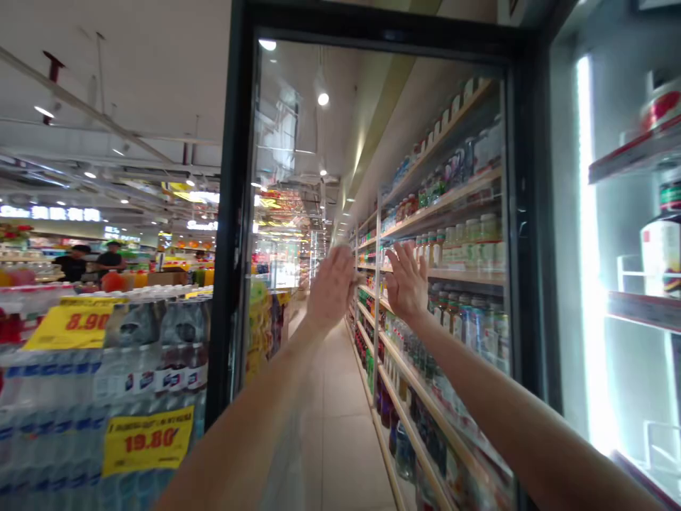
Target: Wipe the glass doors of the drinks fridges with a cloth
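Both my arms stretch forward toward the glass panel of a black-framed cooler door [242, 177], which stands swung out in front of me. My left hand [330, 287] is raised and slightly blurred, its fingers pointing up, with nothing in it. To its right, my right hand [407, 284] is up as well, fingers apart and holding nothing. Whether either palm touches the glass, I cannot tell. Long shelves of drink bottles [468, 245] appear in the glass behind my hands, along with a pale floor.
At the right is the lit cooler interior, with a bottle [662, 241] on a shelf. Stacked packs of bottled drinks [149, 380] stand at the left, bearing a yellow price sign [149, 440]. Two people in dark clothes are farther back on the left.
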Demonstrator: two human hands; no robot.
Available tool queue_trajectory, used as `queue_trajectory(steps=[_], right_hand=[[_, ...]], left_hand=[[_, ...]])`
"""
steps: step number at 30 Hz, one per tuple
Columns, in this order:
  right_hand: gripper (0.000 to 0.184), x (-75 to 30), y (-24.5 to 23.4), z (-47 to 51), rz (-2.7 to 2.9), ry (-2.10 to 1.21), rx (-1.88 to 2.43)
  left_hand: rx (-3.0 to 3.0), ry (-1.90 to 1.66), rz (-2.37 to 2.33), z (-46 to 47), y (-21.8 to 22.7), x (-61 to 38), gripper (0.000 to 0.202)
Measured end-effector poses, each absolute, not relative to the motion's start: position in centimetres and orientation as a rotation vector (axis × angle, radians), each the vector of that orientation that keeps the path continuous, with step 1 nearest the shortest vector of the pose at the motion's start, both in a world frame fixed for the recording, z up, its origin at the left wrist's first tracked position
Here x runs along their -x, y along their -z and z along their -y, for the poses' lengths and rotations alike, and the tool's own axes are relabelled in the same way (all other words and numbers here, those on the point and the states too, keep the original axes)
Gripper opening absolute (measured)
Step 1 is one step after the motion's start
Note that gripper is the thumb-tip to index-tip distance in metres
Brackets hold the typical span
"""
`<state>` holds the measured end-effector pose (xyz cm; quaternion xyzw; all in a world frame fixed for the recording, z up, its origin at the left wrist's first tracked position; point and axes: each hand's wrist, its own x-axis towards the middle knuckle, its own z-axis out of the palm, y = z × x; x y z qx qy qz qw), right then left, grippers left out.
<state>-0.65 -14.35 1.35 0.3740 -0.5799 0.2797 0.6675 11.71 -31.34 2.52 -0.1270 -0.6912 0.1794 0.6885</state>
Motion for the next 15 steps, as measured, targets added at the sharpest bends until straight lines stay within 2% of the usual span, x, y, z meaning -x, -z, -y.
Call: queue_trajectory(steps=[3,9,13,15], right_hand=[[0.049,0.7,-1.3,14.4,1.289,-0.625,-0.845],[0.050,0.7,-1.3,14.5,1.294,-0.647,-0.867],[0.051,0.9,-1.3,14.5,1.306,-0.657,-0.879],[0.051,0.9,-1.2,14.5,1.297,-0.664,-0.875]], left_hand=[[0.373,-0.550,1.627,31.4,-2.5,-11.7,0.049],[-0.045,-0.165,1.289,33.1,-4.7,-12.2,0.056],[0.275,-0.469,1.688,31.3,-3.6,-11.3,0.049],[0.256,-0.480,1.706,32.1,-3.9,-11.9,0.048]])
